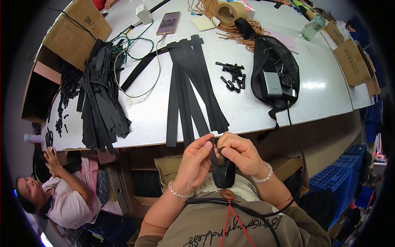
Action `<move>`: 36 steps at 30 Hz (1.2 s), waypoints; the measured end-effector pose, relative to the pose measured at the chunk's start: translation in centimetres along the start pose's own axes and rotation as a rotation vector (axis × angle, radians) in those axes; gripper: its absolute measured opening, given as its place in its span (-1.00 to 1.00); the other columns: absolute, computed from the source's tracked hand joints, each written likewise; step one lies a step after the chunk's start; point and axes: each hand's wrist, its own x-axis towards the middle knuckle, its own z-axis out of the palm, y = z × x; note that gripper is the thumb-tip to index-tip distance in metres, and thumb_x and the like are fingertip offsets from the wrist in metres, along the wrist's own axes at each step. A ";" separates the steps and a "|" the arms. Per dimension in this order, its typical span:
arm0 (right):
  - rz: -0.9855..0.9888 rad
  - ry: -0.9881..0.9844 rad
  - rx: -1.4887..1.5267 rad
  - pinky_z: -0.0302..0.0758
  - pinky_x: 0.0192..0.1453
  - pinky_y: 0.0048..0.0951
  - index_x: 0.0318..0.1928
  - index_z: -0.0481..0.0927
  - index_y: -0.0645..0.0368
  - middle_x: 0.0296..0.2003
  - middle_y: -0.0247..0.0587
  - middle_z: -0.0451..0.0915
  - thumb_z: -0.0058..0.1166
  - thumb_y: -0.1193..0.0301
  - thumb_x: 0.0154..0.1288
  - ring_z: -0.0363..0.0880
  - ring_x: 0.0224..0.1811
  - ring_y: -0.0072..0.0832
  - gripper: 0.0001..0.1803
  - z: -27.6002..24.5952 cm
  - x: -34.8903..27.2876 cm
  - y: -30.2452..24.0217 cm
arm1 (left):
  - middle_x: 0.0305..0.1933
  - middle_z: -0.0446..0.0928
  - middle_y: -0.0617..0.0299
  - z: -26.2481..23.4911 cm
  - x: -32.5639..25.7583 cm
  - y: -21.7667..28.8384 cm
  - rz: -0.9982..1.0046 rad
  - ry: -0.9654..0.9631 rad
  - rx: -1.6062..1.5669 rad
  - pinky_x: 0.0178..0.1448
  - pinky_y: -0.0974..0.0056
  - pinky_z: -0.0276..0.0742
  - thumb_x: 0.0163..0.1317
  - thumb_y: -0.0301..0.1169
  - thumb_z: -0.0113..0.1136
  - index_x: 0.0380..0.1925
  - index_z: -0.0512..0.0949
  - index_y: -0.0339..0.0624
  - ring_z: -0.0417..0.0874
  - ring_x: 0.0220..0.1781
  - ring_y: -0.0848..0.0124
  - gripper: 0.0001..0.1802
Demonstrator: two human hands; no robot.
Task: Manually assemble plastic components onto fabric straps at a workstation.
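Just past the table's near edge, I hold a black flat strap (223,176) whose middle hangs down in a loop. My left hand (195,161) pinches one side between thumb and fingertips. My right hand (240,153) is closed on the other end, close against the left fingertips. Whether a small fitting sits between the fingers is hidden. Beyond my hands, several black straps (179,82) lie side by side, their lower ends near the table edge. To their right is a small pile of black plastic fittings (233,75).
A black mesh bag (258,57) with a grey power bank (275,80) stands at right. At left are a heap of straps (101,99), more fittings and a cardboard box (78,31). A phone (168,22) and a tape roll (224,16) lie farther back. Another person (70,201) sits at left.
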 end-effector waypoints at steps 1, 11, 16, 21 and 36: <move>-0.016 -0.016 -0.084 0.37 -0.20 -0.58 -0.37 0.44 0.30 -0.38 -0.31 0.43 -0.13 0.49 0.38 0.39 -0.32 -0.64 -0.83 0.0 0.0 0.0 | -0.28 0.59 0.20 -0.1 0.0 0.0 0.045 0.025 0.050 -0.16 0.39 0.59 0.28 -0.44 0.11 -0.04 0.48 -0.25 0.62 -0.31 0.47 -0.74; 0.020 0.112 -0.037 0.32 -0.32 -0.59 -0.48 0.41 0.31 -0.50 -0.34 0.39 -0.09 0.56 0.26 0.31 -0.44 -0.65 -0.84 0.0 -0.7 0.8 | -0.35 0.56 0.21 0.3 0.0 -0.4 0.377 0.014 0.542 -0.19 0.43 0.52 0.31 -0.48 0.06 -0.15 0.53 -0.34 0.57 -0.35 0.51 -0.82; 0.002 0.122 -0.057 0.28 -0.37 -0.59 -0.54 0.39 0.31 -0.55 -0.36 0.38 -0.06 0.58 0.21 0.27 -0.48 -0.67 -0.83 0.6 -0.4 -0.1 | -0.35 0.53 0.23 0.4 -0.2 -0.7 0.452 0.022 0.690 -0.23 0.44 0.46 0.33 -0.50 0.02 -0.21 0.54 -0.37 0.51 -0.37 0.55 -0.84; 0.024 0.118 -0.093 0.27 -0.42 -0.57 -0.56 0.38 0.30 -0.58 -0.39 0.35 -0.04 0.59 0.19 0.24 -0.53 -0.68 -0.82 0.6 -0.4 -0.1 | -0.31 0.50 0.24 0.7 -0.4 -0.7 0.496 0.025 0.777 -0.24 0.45 0.44 0.33 -0.53 0.00 -0.24 0.53 -0.38 0.48 -0.36 0.56 -0.85; 0.056 0.145 -0.234 0.18 -0.42 -0.56 -0.50 0.40 0.33 -0.56 -0.38 0.32 0.00 0.54 0.25 0.19 -0.50 -0.65 -0.82 1.0 -0.4 -0.7 | -0.35 0.47 0.25 1.5 -0.6 0.1 0.608 0.055 0.997 -0.32 0.50 0.29 0.29 -0.54 0.02 -0.29 0.56 -0.29 0.40 -0.38 0.58 -0.88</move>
